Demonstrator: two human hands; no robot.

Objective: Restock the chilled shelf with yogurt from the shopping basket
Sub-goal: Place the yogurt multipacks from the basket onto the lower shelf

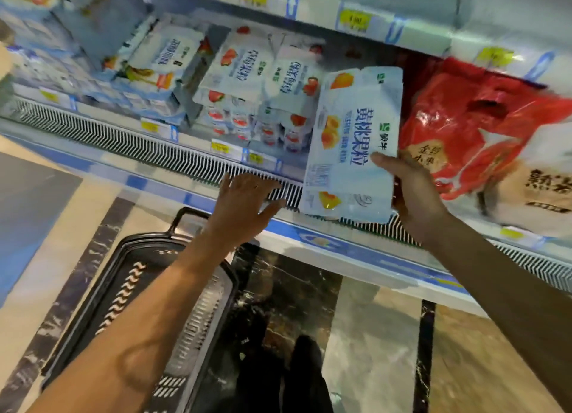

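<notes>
At the front edge of the chilled shelf (pixel 123 134), our right hand (pixel 414 196) grasps 1 peach yogurt pack (pixel 353 140) by its near right side, long axis pointing into the gap between strawberry packs (pixel 247 69) and a red bag (pixel 473 127); our left hand (pixel 244 202) hovers spread, empty, just left.

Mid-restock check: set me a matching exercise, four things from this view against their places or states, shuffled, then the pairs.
1 peach yogurt pack
2 strawberry yogurt packs
3 red bag
4 shopping basket

a on the floor
b gripped by the right hand
c stacked on the shelf
d lying right of the held pack

Pairs: 1-b, 2-c, 3-d, 4-a
</notes>
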